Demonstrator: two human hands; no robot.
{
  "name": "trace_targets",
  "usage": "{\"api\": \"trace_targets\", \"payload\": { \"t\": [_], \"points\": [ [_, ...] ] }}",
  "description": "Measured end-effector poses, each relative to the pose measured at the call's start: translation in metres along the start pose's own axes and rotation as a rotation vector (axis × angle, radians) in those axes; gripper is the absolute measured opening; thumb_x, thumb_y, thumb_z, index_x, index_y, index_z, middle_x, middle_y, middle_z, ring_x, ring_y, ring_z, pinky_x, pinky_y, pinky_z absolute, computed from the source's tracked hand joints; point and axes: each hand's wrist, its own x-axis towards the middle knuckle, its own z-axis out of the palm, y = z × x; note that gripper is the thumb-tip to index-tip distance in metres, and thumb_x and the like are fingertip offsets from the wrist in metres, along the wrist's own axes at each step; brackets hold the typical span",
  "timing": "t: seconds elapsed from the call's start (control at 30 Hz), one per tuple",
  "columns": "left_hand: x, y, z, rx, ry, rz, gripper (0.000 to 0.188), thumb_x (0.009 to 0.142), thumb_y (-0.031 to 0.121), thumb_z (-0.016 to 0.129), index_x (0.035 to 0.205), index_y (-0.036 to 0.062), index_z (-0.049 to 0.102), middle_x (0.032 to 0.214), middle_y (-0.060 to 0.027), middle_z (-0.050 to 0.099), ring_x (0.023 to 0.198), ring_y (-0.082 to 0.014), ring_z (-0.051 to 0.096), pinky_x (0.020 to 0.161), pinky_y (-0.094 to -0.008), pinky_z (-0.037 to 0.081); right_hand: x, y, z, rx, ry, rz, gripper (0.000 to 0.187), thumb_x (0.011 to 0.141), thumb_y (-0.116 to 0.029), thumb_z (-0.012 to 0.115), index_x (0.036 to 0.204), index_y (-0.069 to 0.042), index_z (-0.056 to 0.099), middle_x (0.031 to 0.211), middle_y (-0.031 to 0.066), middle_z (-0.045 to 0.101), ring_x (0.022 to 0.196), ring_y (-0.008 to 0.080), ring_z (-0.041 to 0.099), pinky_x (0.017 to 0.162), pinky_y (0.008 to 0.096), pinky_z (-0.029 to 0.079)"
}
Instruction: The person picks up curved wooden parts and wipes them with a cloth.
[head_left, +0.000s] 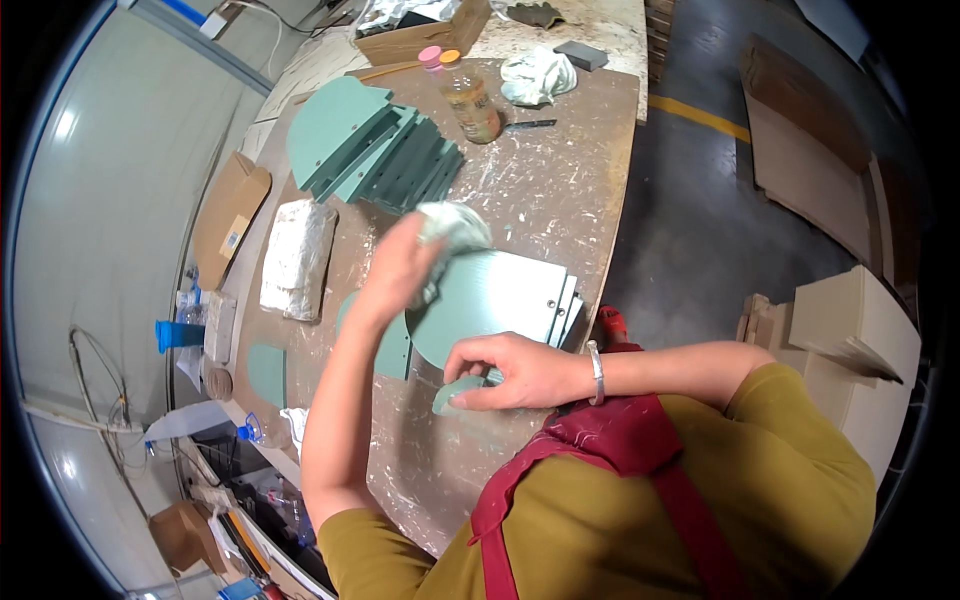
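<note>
My left hand (398, 262) is closed on a crumpled white cloth (458, 226), slightly blurred, at the far left edge of a light green board (490, 300). This board has a rounded end and small holes along its straight edge, and lies on top of several others. Just in front of it my right hand (515, 372), with a silver bracelet at the wrist, has curled fingers and the thumb against a small rounded green piece (455, 396). Part of that piece is hidden by the hand.
Several green boards (340, 130) are stacked at the back left of the brown worktable (570, 190). Bottles (470, 105), a second cloth (538, 76) and a grey block (581, 55) lie farther back. A white-wrapped bundle (297, 260) and a green half-round piece (267, 375) are at left.
</note>
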Motion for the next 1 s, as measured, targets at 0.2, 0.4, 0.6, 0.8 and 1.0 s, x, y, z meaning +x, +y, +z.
{"api": "trace_targets", "payload": {
  "t": [0.2,0.4,0.6,0.8,1.0],
  "points": [
    [0.028,0.01,-0.008,-0.005,-0.157,-0.057,0.023,0.092,0.022,0.063,0.107,0.0039,0.063,0.104,-0.0191,0.065,0.097,-0.0412,0.061,0.082,-0.0463,0.048,-0.002,-0.002,0.004,-0.012,0.015,-0.024,0.032,0.087,-0.027,0.073,0.098,0.0,0.061,0.091,0.0094,0.065,0.081,0.0186,0.059,0.076,0.0332,0.049],
    [0.05,0.056,0.037,0.247,-0.617,0.171,0.025,0.088,0.021,0.066,0.105,0.0031,0.062,0.11,-0.0172,0.06,0.107,-0.0388,0.057,0.09,-0.049,0.047,-0.002,0.002,0.006,-0.145,0.014,-0.095,0.033,0.085,-0.027,0.072,0.098,0.001,0.058,0.093,0.0155,0.062,0.085,0.0294,0.062,0.076,0.0387,0.05],
    [0.042,0.056,0.068,0.175,-0.46,0.478,0.025,0.089,0.02,0.064,0.104,0.0012,0.06,0.103,-0.0199,0.064,0.099,-0.0426,0.06,0.087,-0.0497,0.048,-0.005,0.002,0.009,-0.184,0.003,-0.077,0.033,0.087,-0.026,0.072,0.103,0.0,0.057,0.097,0.0134,0.06,0.087,0.0262,0.061,0.077,0.037,0.05],
    [0.068,0.015,0.033,0.396,-0.198,0.087,0.021,0.09,0.017,0.057,0.108,0.0054,0.058,0.103,-0.0218,0.065,0.098,-0.0429,0.061,0.084,-0.0509,0.049,-0.003,0.003,0.016,-0.13,0.053,-0.095,0.033,0.084,-0.027,0.072,0.097,0.001,0.059,0.093,0.0142,0.063,0.084,0.0278,0.062,0.077,0.0385,0.049],
    [-0.003,-0.002,-0.055,-0.057,0.347,-0.185,0.039,0.093,0.004,0.049,0.131,0.0023,0.054,0.117,-0.015,0.064,0.109,-0.0228,0.06,0.096,-0.0343,0.046,-0.005,-0.014,-0.022,0.211,0.072,-0.235,0.023,0.093,-0.015,0.07,0.111,-0.003,0.061,0.102,0.0008,0.062,0.097,0.0099,0.058,0.09,0.0282,0.047]
  ]
}}
